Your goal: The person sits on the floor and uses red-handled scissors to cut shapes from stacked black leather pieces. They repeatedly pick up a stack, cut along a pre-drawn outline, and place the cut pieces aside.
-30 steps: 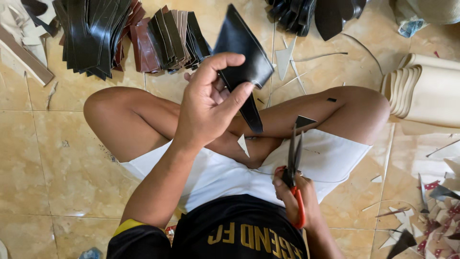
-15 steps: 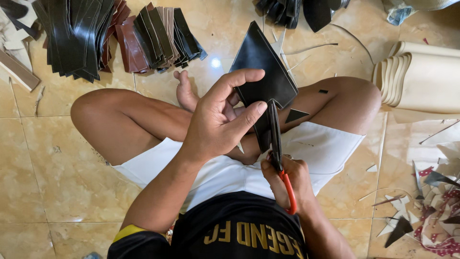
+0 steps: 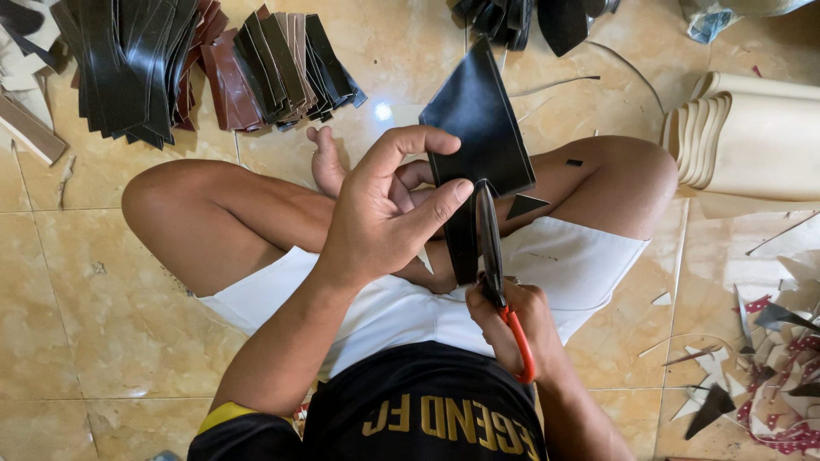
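glossy beige floor tiles [image 3: 102, 333] under my crossed legs, cut pieces stacked all around.
my left hand [image 3: 384, 213] pinches a flat black leather piece [image 3: 478, 128] between thumb and fingers above my lap; my right hand [image 3: 512, 324] is closed round the orange-handled scissors [image 3: 494, 256], blades upright against the piece's lower edge. fanned stacks of black and brown leather strips [image 3: 171, 68] lie ahead, cream sheets [image 3: 752, 137] to the right.

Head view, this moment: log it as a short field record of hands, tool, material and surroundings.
left hand: pinches black sheet between thumb and fingers
right hand: grips scissors, red handles, blades on the sheet's lower edge
posture: seated cross-legged on tiled floor
behind: stacks of black and brown strips
right side: cream sheets, offcuts
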